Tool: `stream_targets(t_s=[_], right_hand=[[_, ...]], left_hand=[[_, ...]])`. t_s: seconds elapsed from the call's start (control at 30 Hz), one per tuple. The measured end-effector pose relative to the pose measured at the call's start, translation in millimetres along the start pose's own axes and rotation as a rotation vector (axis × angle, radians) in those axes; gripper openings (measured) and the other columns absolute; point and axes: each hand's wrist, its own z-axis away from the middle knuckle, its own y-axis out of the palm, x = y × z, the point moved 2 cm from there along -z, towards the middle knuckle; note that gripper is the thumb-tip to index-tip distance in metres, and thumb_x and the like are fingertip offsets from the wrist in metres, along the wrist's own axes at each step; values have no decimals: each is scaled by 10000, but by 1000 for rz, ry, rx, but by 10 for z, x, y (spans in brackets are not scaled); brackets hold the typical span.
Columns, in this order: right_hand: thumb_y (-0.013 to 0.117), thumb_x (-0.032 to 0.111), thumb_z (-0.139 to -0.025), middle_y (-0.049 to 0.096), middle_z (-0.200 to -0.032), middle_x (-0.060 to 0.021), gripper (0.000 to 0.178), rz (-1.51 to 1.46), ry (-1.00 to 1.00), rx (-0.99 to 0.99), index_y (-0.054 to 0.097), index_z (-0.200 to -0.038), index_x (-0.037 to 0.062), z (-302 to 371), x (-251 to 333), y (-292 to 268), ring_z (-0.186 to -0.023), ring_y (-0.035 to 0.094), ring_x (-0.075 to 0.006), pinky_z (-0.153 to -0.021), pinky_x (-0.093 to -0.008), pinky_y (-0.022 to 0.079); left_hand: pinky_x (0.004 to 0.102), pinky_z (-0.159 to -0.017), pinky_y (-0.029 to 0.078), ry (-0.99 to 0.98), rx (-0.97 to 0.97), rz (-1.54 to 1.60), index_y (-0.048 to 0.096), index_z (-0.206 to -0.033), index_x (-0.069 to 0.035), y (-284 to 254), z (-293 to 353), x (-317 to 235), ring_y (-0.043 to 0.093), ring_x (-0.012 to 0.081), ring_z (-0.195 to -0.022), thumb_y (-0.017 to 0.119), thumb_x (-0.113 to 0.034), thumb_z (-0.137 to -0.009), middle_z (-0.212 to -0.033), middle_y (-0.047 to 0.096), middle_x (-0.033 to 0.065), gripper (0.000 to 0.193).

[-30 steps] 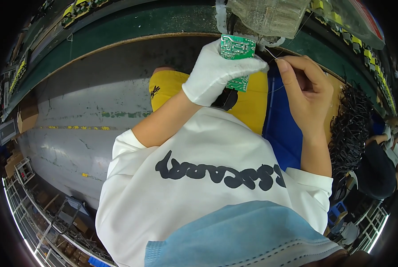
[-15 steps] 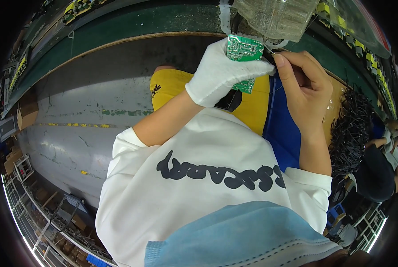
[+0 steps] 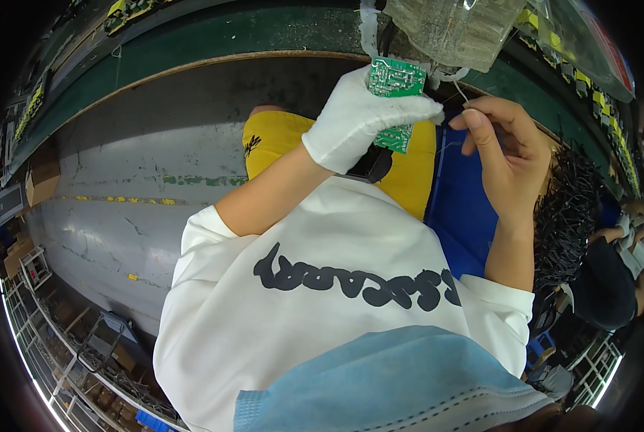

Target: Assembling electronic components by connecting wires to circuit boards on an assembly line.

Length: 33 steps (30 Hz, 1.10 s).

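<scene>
My left hand point(image 3: 365, 115), in a white glove, is closed round a green circuit board point(image 3: 396, 79). The board's face with silvery solder spots is turned up, and my thumb crosses its middle. To the right, my bare right hand point(image 3: 505, 140) pinches the end of a thin pale wire point(image 3: 461, 91) between thumb and forefinger. The wire runs up and left toward the underside of a cloudy, plastic-covered machine point(image 3: 455, 36); where it ends is hard to make out. The right fingertips are apart from the board.
A green bench point(image 3: 264, 32) with a pale edge runs across the top. A heap of black cables point(image 3: 570, 216) lies at the right, with another person point(image 3: 610, 281) beyond it. Yellow-and-black parts point(image 3: 599, 104) line the upper right. Cartons point(image 3: 42, 176) stand at the far left.
My right hand has moved right and slightly down, away from the board, drawing the thin wire with it. The left hand and the board have hardly moved.
</scene>
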Motion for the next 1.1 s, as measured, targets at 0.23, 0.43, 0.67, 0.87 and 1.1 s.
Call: stream_targets(t_s=[0.23,0.43,0.67,0.87,1.1], right_hand=[[708,29,-830,591,-703,-16,71,335,-195,60,699,-899,18,-57,86,-5,-549,458,-56,-490,-196,340],[715,32,-820,583,-694,-10,72,324,-248,25,703,-891,28,-90,69,34,-519,426,-53,-465,-206,307],[719,34,-812,579,-685,-7,74,341,-268,27,708,-885,39,-118,72,58,-508,419,-60,-464,-212,307],[713,30,-814,576,-681,-14,75,320,-276,26,709,-888,40,-155,75,95,-505,423,-66,-465,-217,315],[702,18,-813,581,-685,-21,86,334,-269,29,711,-896,40,-174,100,118,-505,431,-73,-466,-220,322]], left_hand=[[242,-704,522,51,81,60,684,-953,14,75,20,-104,665,136,-795,729,-96,-824,-870,703,86,176],[242,-696,519,57,95,68,688,-945,13,93,11,-123,662,133,-788,730,-106,-822,-854,701,84,176],[230,-650,504,51,92,30,691,-926,6,98,20,-139,645,113,-750,740,-124,-812,-835,695,67,180],[226,-636,503,63,82,15,692,-930,4,87,11,-140,642,109,-738,743,-131,-813,-840,697,65,186],[224,-639,506,58,105,16,690,-965,-3,73,9,-135,649,108,-750,752,-142,-812,-858,698,64,216]])
